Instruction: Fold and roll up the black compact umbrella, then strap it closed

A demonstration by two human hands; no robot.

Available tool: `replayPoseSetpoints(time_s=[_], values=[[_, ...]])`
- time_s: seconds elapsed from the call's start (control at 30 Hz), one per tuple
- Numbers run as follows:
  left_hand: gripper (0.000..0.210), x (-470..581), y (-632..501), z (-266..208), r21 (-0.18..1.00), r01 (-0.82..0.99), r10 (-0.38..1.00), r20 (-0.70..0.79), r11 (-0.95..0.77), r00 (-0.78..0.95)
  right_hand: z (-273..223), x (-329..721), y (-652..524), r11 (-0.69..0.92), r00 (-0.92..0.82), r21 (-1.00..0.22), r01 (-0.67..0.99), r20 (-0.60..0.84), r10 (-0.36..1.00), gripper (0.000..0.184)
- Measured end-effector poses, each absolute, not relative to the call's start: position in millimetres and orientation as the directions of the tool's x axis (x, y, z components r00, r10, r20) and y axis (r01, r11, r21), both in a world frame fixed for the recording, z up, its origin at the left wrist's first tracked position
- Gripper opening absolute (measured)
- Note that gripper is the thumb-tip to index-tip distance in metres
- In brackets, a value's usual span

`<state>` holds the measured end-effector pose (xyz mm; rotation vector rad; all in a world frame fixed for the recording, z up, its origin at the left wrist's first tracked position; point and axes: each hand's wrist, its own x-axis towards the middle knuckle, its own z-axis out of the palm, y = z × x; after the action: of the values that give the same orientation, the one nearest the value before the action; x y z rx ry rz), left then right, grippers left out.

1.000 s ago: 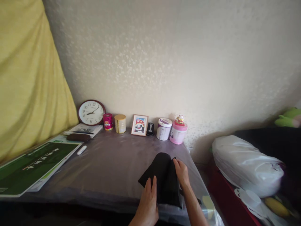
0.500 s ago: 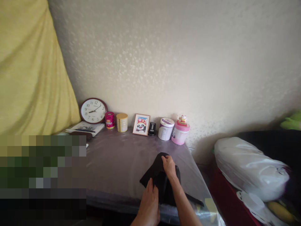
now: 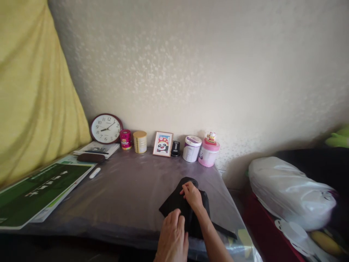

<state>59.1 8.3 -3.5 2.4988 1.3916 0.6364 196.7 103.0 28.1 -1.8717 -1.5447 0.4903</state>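
A table (image 3: 128,196) under glossy, wrinkled plastic meets a patterned wall (image 3: 177,65) in the head view. Black cloth (image 3: 172,203) lies at the table's near right end, probably for easy reach. The left hand (image 3: 173,230) seems to steady its near side; the right hand (image 3: 193,196) curls over its middle. Whether either pinches fabric, I cannot tell. The cloth looks soft, matt and folded.

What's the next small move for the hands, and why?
I'd probably bring the right hand to the black strip and tuck it in: it juts out past the black cloth toward the table's right edge. The left hand, at the cloth's near side, could steady it.
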Motion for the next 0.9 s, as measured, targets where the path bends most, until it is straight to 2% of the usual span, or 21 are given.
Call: replayPoseSetpoints(time_s=[0.1, 0.23, 0.33, 0.43, 0.7, 0.8, 0.9], values=[[0.064, 68.0, 13.9, -3.5, 0.385, 0.697, 0.796, 0.268, -0.605, 0.543, 30.7, 195.4, 94.1, -0.01, 0.172, -0.694, 0.72, 0.165, 0.971, 0.019], [0.093, 76.0, 19.0, -12.3, 0.342, 0.76, 0.823, 0.083, -0.553, 0.562, 25.4, 198.7, 73.7, 0.251, -0.026, -0.674, 0.695, 0.325, 0.945, 0.025], [0.102, 78.4, 19.5, -15.9, 0.296, 0.795, 0.835, 0.019, -0.529, 0.549, 14.4, 205.0, 62.0, 0.425, -0.15, -0.58, 0.694, 0.461, 0.874, 0.025], [0.102, 79.7, 19.3, -17.7, 0.278, 0.808, 0.842, 0.001, -0.519, 0.54, 3.2, 213.1, 65.9, 0.495, -0.228, -0.469, 0.732, 0.516, 0.826, 0.026], [0.101, 81.8, 19.1, -5.2, 0.251, 0.861, 0.869, -0.115, -0.443, 0.481, -11.2, 239.3, 127.6, 0.332, -0.109, -0.419, 0.845, 0.472, 0.875, 0.03], [0.099, 80.3, 19.9, 5.6, 0.239, 0.88, 0.879, -0.152, -0.411, 0.452, -10.0, 247.9, 137.8, 0.214, 0.026, -0.402, 0.89, 0.513, 0.858, 0.03], [0.098, 77.2, 20.1, 14.8, 0.218, 0.898, 0.891, -0.17, -0.382, 0.421, -7.6, 252.3, 128.4, 0.128, 0.16, -0.405, 0.905, 0.604, 0.781, 0.03]])
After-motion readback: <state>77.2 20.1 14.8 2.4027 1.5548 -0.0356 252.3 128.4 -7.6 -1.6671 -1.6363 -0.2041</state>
